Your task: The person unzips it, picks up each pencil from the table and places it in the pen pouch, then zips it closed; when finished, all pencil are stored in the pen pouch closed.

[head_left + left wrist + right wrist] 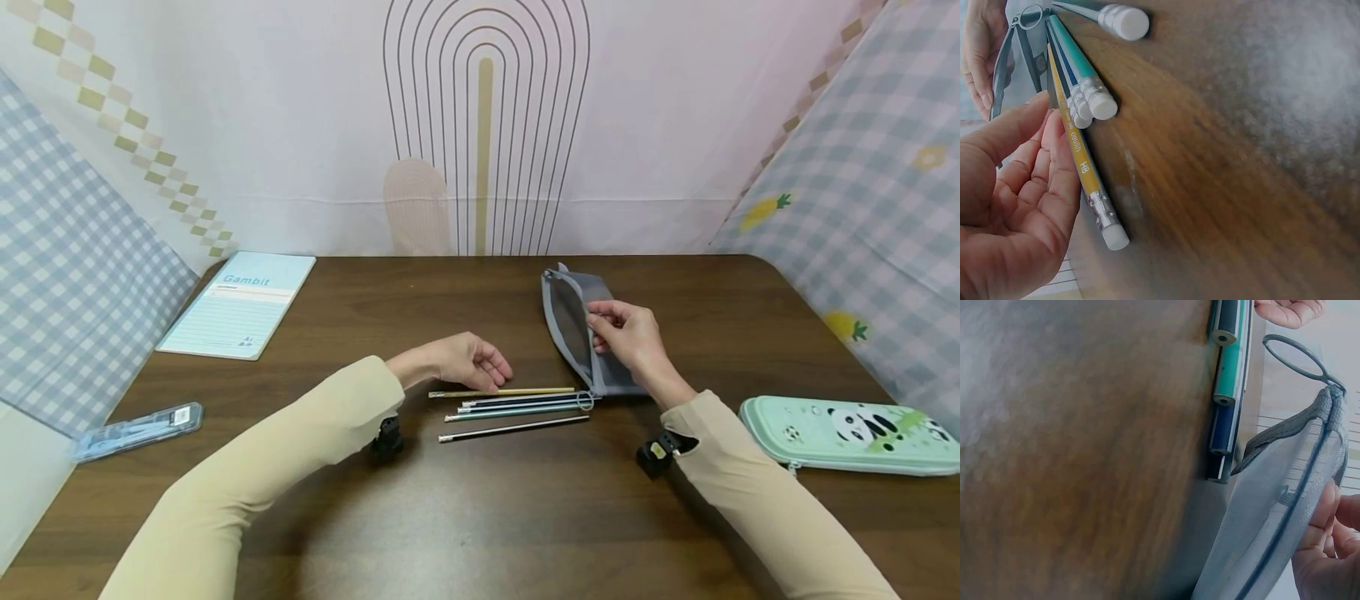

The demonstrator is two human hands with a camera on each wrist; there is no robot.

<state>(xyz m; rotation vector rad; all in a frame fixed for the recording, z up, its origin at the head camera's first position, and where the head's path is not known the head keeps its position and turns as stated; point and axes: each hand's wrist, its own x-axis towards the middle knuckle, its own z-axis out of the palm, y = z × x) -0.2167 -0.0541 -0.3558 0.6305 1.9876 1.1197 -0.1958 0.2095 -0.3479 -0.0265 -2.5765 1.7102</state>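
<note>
My left hand (468, 362) hovers at the yellow pencil (1079, 147), its fingers loosely bent beside the shaft; whether they touch it I cannot tell. Next to that pencil lie a teal pencil (1075, 53) and dark ones, eraser ends to the left. A black pencil (517, 428) lies apart, nearer the front. With thumb and fingers, my right hand (630, 333) pinches the edge of a grey mesh zip pouch (596, 288). The pouch's mouth gapes toward the left, and its ring (1297, 356) hangs by the pencils' unsharpened ends.
A light blue notebook (236, 304) lies at the back left. In front of it is a clear flat case (142, 429) with blue items inside. On the right sits a mint pencil case (847, 433) with a panda print. Patterned cloth hangs behind and at both sides.
</note>
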